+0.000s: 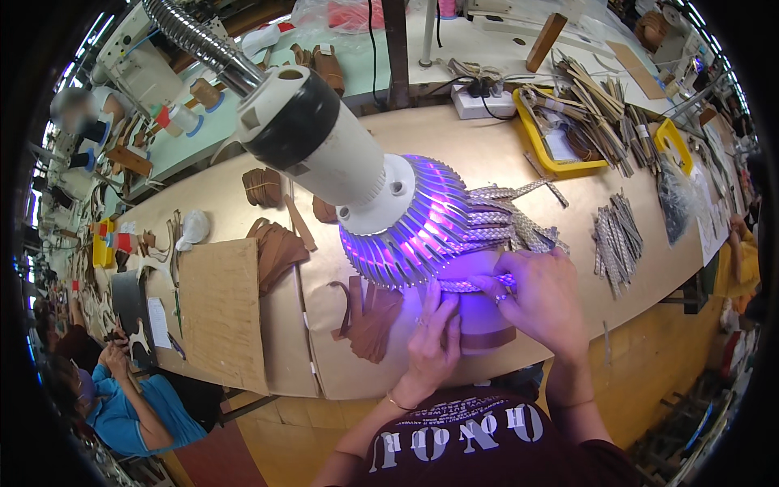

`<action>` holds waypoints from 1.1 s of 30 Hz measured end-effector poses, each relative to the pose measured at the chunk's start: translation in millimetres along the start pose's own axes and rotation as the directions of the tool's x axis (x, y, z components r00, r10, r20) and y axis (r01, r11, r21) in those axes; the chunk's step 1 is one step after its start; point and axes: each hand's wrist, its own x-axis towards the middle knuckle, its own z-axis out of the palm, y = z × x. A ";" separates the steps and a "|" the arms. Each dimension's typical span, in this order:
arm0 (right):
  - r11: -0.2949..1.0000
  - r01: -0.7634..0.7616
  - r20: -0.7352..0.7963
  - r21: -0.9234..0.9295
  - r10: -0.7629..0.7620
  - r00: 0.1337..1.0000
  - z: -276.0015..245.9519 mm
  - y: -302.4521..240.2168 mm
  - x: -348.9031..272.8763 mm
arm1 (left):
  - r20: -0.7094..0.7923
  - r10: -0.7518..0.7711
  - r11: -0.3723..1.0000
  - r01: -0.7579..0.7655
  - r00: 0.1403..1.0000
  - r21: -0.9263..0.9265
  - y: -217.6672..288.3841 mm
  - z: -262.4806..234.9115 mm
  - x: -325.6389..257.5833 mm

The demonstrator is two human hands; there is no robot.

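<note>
Under a large lamp (406,219) that casts violet light, I hold a braided strap (461,286) with both hands. The fingers of my left hand (434,345) are closed at the strap's left end. My right hand (548,296) pinches the same strap farther right, thumb and fingertips together. Just beneath the strap is a pale rounded block with a brown lower edge (485,338). Beyond my hands lies a bundle of woven silvery straps (503,219), partly hidden by the lamp.
More braided straps (618,243) lie to the right, below a yellow tray (560,169) of thin strips. Brown leather pieces (373,321) and a flat tan board (219,312) are on the left. A co-worker in a blue shirt (150,410) sits at the far left.
</note>
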 end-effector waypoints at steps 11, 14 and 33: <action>0.995 -0.033 -0.018 0.091 0.035 0.999 1.4 10.4 -1.1 | 0.054 0.012 0.999 -0.015 0.998 0.047 1.3 -3.9 3.7; 0.992 -0.060 -0.005 0.108 0.061 0.998 4.6 14.9 -2.7 | 0.065 0.036 0.994 -0.042 0.997 0.098 2.8 -6.7 5.5; 0.970 -0.107 0.008 0.217 0.108 0.994 4.8 12.5 -2.0 | 0.135 0.035 0.986 -0.056 0.990 0.156 8.7 -11.5 11.9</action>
